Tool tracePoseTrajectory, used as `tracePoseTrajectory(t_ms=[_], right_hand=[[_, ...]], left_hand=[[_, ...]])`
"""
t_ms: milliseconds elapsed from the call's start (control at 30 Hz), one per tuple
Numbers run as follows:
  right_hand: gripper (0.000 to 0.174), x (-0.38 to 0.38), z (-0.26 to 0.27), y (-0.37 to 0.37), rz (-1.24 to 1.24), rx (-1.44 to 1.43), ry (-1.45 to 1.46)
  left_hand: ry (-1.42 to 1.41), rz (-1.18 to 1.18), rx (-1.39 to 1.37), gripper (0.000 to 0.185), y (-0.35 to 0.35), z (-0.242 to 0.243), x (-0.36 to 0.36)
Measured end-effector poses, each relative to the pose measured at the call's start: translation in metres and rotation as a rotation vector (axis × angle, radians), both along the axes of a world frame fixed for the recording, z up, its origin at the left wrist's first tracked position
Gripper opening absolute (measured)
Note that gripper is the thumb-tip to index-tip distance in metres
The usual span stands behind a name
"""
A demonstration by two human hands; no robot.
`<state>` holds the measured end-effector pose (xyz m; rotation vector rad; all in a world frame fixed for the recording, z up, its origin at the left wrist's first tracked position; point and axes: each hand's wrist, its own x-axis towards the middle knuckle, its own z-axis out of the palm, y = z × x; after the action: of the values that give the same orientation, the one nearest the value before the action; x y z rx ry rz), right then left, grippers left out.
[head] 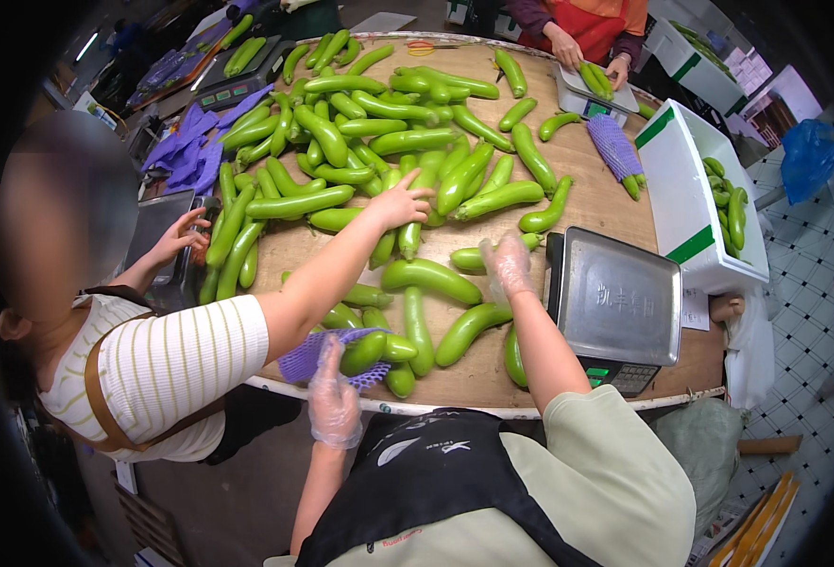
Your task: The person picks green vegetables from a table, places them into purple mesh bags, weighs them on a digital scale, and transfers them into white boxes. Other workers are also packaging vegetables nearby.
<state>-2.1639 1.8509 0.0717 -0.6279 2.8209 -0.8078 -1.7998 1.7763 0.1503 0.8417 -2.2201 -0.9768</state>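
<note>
My left hand [333, 404], in a clear plastic glove, is at the table's near edge, its thumb and fingers against a purple foam net sleeve [302, 363] with green eggplants [364, 354] partly inside it. My right hand [510, 266], gloved the same way, lies on a green eggplant [468, 258] left of a digital scale; whether its fingers close round it is hard to tell. Between my hands, several loose eggplants rest on the wooden table, among them a curved one [431, 281] and an upright-lying one [418, 332]. A large heap [389, 135] spreads beyond them.
The steel-topped scale [619, 298] stands at right, beside a white foam box [686, 184] holding eggplants. A co-worker's arm [332, 262] reaches across from the left into the heap. Another person's hands [566, 48] hold eggplants on a far scale. A filled net sleeve [614, 149] lies near it.
</note>
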Motion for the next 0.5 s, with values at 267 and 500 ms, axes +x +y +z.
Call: tracePoseTrajectory(t_ms=[267,500], right_hand=[[0.086,-0.034,-0.099,-0.034,-0.562,-0.438,-0.47],[0.035,0.033,0.039,-0.02,-0.518,-1.064,-1.346]], left_hand=[[-0.295,-0.007,-0.143,0.055,0.023,-0.02,0.01],[-0.244,0.137,0.017,0.053,0.021,-0.006,0.01]])
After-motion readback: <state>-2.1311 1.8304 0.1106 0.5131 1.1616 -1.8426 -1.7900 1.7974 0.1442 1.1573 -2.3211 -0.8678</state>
